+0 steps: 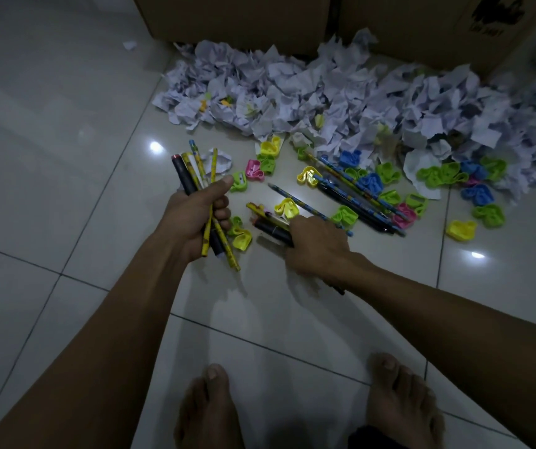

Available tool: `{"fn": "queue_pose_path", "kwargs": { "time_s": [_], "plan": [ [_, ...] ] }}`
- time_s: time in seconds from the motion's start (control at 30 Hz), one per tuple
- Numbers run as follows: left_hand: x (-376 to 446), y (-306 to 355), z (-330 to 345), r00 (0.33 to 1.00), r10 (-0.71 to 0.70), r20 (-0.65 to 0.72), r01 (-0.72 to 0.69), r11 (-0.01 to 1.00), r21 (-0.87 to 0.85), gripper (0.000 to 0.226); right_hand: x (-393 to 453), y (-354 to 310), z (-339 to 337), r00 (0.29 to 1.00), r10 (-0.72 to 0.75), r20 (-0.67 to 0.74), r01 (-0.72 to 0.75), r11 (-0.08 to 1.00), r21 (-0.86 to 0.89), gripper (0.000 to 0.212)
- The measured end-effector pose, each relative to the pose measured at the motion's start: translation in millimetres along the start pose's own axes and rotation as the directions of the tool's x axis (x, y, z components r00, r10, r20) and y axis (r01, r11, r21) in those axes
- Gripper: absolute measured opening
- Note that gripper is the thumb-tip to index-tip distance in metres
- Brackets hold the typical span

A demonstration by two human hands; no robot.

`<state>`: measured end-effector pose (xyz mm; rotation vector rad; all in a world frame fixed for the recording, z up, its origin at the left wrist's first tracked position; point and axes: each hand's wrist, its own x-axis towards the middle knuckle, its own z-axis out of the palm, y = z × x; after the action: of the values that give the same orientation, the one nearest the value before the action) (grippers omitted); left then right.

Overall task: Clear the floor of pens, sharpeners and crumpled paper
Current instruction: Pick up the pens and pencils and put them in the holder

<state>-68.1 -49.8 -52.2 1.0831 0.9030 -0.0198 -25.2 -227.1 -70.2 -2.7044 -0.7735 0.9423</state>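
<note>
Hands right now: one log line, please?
left hand holds pens | right hand grasping pens on floor | sharpeners, paper remain

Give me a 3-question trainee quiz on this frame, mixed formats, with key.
1. True or false: the left hand holds a bundle of pens.
2. What lies heaped against the cardboard boxes? A) crumpled paper B) folded towels C) books
3. Fill in: the right hand is down at the floor, closing on a dark ____ beside a yellow sharpener.

Key: 1 true. 2 A, the crumpled paper. 3 pen; the dark pen is partly hidden under the hand, so the grip is unclear.
</note>
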Motion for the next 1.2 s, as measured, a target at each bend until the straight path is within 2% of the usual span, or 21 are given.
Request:
{"fn": "queue_pose_path", "kwargs": {
  "time_s": [0.07,0.13,0.17,0.23,0.33,0.4,0.47,0.53,0.6,0.67,0.83,0.9,0.97,1.1,1.2],
  "plan": [
    [0,-1,5,1.0,-0.013,0.026,0.013,1.0,0.003,0.03,8,11,-6,0.999,0.019,0.028,-0.022,0.993,0.112,0.023],
    [0,-3,11,0.999,-0.042,0.03,0.041,0.999,0.024,0.029,11,22,-16,0.995,0.071,0.074,-0.093,0.927,0.362,0.027],
    [1,-4,15,0.998,-0.058,0.034,0.057,0.998,0.041,0.027,10,27,-21,0.989,0.094,0.11,-0.138,0.84,0.525,0.025],
    [2,-9,24,0.996,-0.068,0.052,0.064,0.994,0.087,0.024,6,40,-31,0.972,0.115,0.206,-0.233,0.595,0.769,0.017],
    [1,-22,44,0.997,0.047,0.054,-0.062,0.943,0.326,0.019,1,66,-41,0.948,0.097,0.302,-0.317,0.236,0.919,0.012],
    [1,-31,59,0.979,0.18,0.095,-0.201,0.793,0.574,0.015,-2,84,-45,0.947,0.084,0.311,-0.315,0.039,0.948,0.01],
    [4,-38,72,0.94,0.279,0.194,-0.321,0.537,0.78,0.02,-8,100,-50,0.949,0.08,0.304,-0.296,-0.096,0.95,0.007],
    [6,-40,83,0.907,0.303,0.292,-0.373,0.26,0.891,0.026,-16,113,-52,0.949,0.053,0.31,-0.293,-0.209,0.933,0.007],
    [7,-42,95,0.874,0.284,0.394,-0.414,0.015,0.91,0.03,-25,124,-53,0.952,0.016,0.306,-0.285,-0.316,0.905,0.007],
    [9,-45,103,0.839,0.264,0.476,-0.452,-0.15,0.879,0.028,-31,131,-52,0.961,-0.005,0.277,-0.261,-0.353,0.898,0.005],
    [19,-52,108,0.804,0.208,0.557,-0.494,-0.285,0.821,0.022,-42,147,-45,0.985,0.033,0.17,-0.141,-0.416,0.898,0.027],
    [22,-51,108,0.799,0.204,0.566,-0.491,-0.321,0.81,0.02,-43,153,-43,0.988,0.056,0.141,-0.1,-0.455,0.885,0.033],
    [26,-48,107,0.781,0.19,0.595,-0.51,-0.357,0.783,0.022,-44,158,-41,0.988,0.084,0.131,-0.076,-0.472,0.878,0.03],
    [30,-40,104,0.696,0.101,0.711,-0.616,-0.424,0.664,0.024,-45,160,-38,0.972,0.154,0.18,-0.087,-0.472,0.877,0.021],
    [30,-32,104,0.655,0.146,0.741,-0.666,-0.35,0.658,0.026,-45,162,-37,0.954,0.205,0.22,-0.109,-0.447,0.888,0.014]
  ]
}}
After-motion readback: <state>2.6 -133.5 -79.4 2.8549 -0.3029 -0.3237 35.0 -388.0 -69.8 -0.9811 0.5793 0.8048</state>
